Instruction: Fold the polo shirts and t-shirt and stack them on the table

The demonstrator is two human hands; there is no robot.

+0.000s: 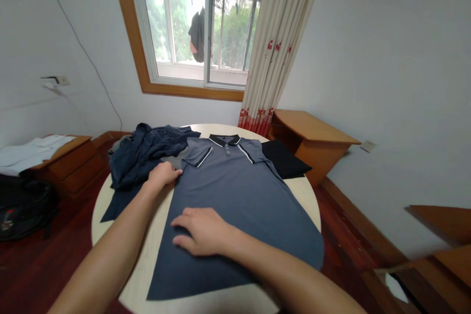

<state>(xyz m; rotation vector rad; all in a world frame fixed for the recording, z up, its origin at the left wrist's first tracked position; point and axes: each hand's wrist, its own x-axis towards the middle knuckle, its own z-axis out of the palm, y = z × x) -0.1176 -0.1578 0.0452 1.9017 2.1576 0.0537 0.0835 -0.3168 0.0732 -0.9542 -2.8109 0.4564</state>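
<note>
A grey-blue polo shirt (239, 191) with a black collar lies spread flat, front up, on a round pale table (110, 206). My left hand (164, 174) rests at the shirt's left sleeve, fingers curled over the fabric edge. My right hand (202, 230) lies palm down on the lower left part of the shirt, fingers stretched out flat toward the left hem.
A heap of dark navy clothes (147, 149) sits on the table's far left, a folded black garment (283, 157) at the far right. A wooden side table (312, 140) stands by the curtain, a low cabinet (66, 159) with white cloth at left, a dark bag (22, 206) on the floor.
</note>
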